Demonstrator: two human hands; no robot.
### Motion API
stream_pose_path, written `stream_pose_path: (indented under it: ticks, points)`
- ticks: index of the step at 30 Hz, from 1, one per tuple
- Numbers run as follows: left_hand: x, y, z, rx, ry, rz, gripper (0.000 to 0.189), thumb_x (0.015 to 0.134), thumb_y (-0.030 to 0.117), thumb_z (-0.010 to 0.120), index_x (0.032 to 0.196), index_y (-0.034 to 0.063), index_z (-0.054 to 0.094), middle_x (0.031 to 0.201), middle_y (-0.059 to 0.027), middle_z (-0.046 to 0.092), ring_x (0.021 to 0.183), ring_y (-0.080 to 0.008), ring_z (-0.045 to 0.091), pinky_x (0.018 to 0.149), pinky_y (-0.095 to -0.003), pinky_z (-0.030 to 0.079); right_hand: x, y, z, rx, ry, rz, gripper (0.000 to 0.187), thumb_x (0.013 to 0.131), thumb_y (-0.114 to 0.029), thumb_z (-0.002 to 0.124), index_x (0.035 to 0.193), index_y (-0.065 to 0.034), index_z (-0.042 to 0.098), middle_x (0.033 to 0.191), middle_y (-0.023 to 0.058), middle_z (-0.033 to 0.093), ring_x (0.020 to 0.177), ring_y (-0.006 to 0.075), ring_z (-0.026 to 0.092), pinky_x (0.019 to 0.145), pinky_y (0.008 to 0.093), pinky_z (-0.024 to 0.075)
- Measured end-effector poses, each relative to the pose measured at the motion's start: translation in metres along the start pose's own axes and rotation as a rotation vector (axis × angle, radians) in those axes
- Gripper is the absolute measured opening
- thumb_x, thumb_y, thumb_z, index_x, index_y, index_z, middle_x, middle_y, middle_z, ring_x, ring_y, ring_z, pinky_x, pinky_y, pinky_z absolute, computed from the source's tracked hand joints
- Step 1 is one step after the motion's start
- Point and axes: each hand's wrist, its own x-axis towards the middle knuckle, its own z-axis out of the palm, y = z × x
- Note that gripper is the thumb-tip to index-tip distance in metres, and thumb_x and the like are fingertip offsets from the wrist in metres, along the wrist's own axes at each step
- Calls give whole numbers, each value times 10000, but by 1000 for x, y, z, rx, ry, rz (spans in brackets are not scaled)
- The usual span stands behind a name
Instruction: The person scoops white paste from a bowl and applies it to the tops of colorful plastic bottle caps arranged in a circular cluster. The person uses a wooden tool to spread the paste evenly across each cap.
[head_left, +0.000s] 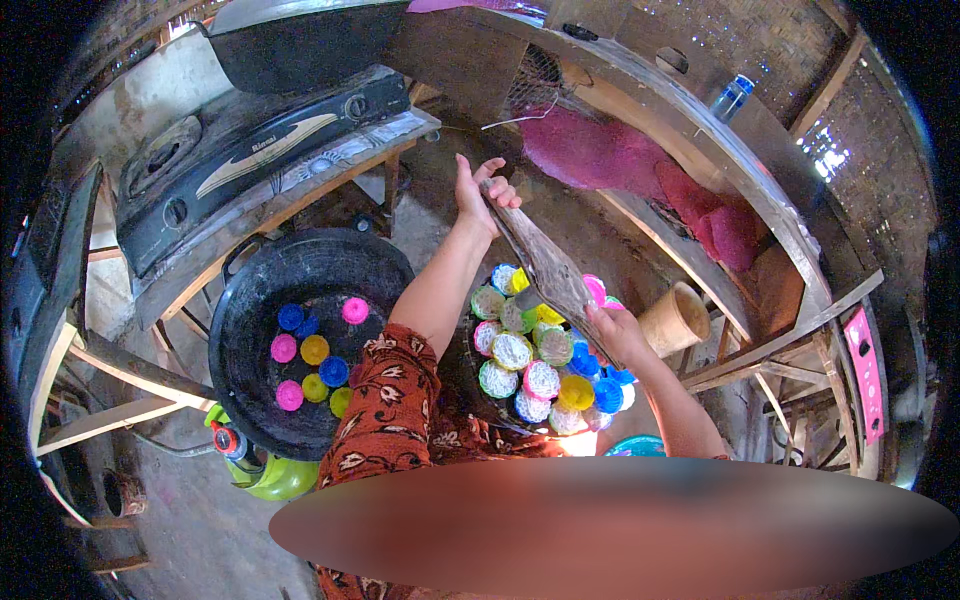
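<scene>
My left hand (484, 196) grips the upper end of a long weathered wooden tool (551, 259), its thumb pointing up. Near the lower end, my right hand (621, 336) is closed around the same wood, which slants down to the right. A short grey cylinder (528, 298) shows at the tool's underside. Beneath it, small round moulds in several colours are crowded together, many covered with white stringy strands (512, 351). Some, such as a yellow mould (576, 392) and a blue mould (607, 394), show their coloured surfaces. The tool and my right hand hide part of this group.
To the left, a big black pan (247, 375) holds several coloured moulds (315, 349). Behind it stands a gas stove (262, 150) on a wooden table. A green gas cylinder (277, 480), a tan cylindrical container (675, 319) and a wooden bench frame (780, 345) flank the work.
</scene>
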Motion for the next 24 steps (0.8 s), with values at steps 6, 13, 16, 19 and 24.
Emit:
stream_pose_path:
  ticks: [6, 13, 16, 19, 24]
  points:
    - [-4, -18, 2, -10, 53, -40, 662, 830, 713, 294, 865, 98, 535, 437, 27, 285, 379, -130, 305, 448, -312, 331, -12, 8, -7, 23, 16, 51, 534, 877, -534, 454, 833, -17, 583, 590, 61, 554, 428, 135, 515, 376, 275, 408]
    - [-17, -27, 11, 112, -50, -123, 831, 824, 741, 144, 1102, 87, 575, 687, -27, 596, 642, -171, 562, 548, -337, 417, -28, 25, -12, 154, -39, -46, 531, 887, -534, 444, 805, -22, 560, 577, 40, 528, 425, 123, 491, 381, 258, 386]
    - [-37, -41, -12, 1100, 38, -484, 826, 814, 747, 179, 1106, 89, 585, 948, -46, 621, 895, -194, 528, 919, -455, 353, -31, 24, -12, 273, -51, -96, 523, 891, -533, 436, 820, -28, 551, 574, 30, 516, 426, 115, 482, 376, 254, 376]
    - [-56, -59, -41, 1406, -43, -619, 846, 792, 778, 220, 1068, 74, 600, 954, -73, 615, 977, -223, 481, 949, -441, 285, -32, 22, -11, 250, -11, -123, 504, 899, -522, 431, 832, -36, 547, 575, 26, 510, 431, 110, 477, 379, 251, 374]
    - [-62, -67, -55, 1390, -51, -556, 945, 767, 806, 161, 1031, 19, 612, 1103, -165, 569, 1156, -261, 404, 1018, -447, 212, -32, 23, -8, 295, 14, -149, 506, 900, -516, 429, 826, -32, 556, 572, 27, 512, 435, 112, 487, 371, 254, 375]
